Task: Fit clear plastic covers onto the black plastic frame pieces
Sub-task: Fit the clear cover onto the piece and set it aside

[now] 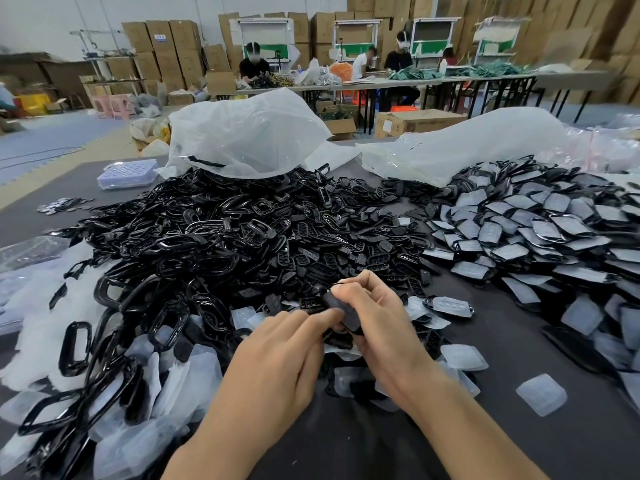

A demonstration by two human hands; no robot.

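One frame piece (343, 310), long axis diagonal

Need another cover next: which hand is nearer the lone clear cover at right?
Right. The right hand sits left of the lone clear cover; the left hand is farther left.

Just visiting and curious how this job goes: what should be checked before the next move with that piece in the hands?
1. Right hand grips the black piece: ok.
2. Left hand touches it; pinching or not: cannot tell.
3. Clear cover seated on the held piece: cannot tell, fingers hide it.
4. Loose clear covers lie near the hands: ok.
5. Black frames pile in front: ok.
6. Pile of covered pieces on the right: ok.
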